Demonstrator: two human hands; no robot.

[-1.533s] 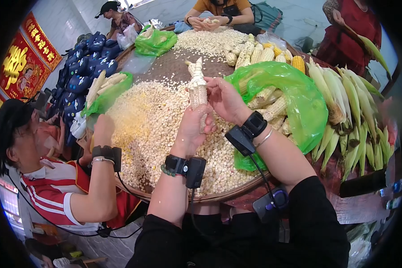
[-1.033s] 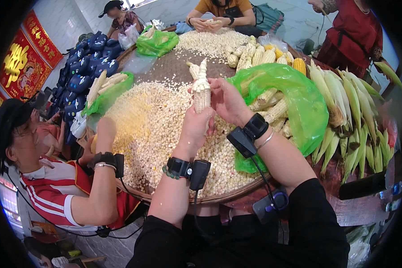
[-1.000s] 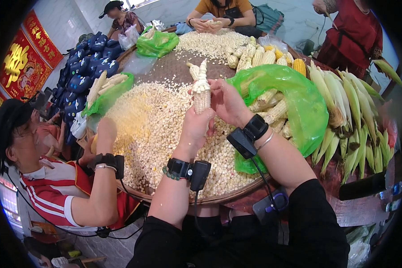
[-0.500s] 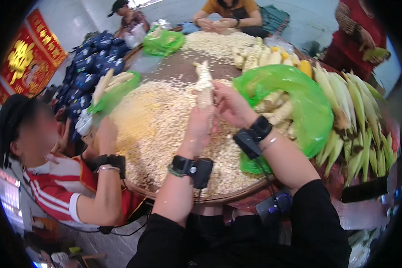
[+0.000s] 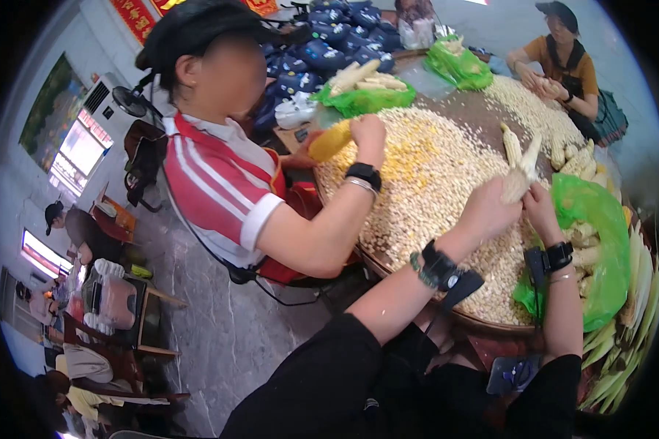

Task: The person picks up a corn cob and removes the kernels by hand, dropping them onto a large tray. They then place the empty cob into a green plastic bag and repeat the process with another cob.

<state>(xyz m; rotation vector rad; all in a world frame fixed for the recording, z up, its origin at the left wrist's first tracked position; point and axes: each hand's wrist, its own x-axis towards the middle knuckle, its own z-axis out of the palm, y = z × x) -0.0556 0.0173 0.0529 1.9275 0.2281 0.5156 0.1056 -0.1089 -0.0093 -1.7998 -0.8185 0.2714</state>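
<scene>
Over a round tray heaped with loose pale corn kernels [image 5: 447,175], my left hand [image 5: 490,208] is wrapped round the lower part of a whitish corn cob [image 5: 516,184]. My right hand [image 5: 540,214] presses close against the cob's right side, its fingers bent onto it; their tips are partly hidden. Just beyond, a second pale cob [image 5: 512,145] shows past the held one; whether it lies on the tray or is also held, I cannot tell. Right of my right hand, a green plastic bag [image 5: 613,252] holds several cobs.
At the left, a co-worker [image 5: 234,197] in red and white holds a yellow cob [image 5: 331,140]. Another person [image 5: 560,73] sits across the tray. Unhusked corn [image 5: 637,322] lies at the right edge. A second green bag [image 5: 366,101] with cobs stands at the far rim.
The view has swung left, so the tray and my hands now sit further right. My hands stay together on a cob. The co-worker's yellow cob has come into view.
</scene>
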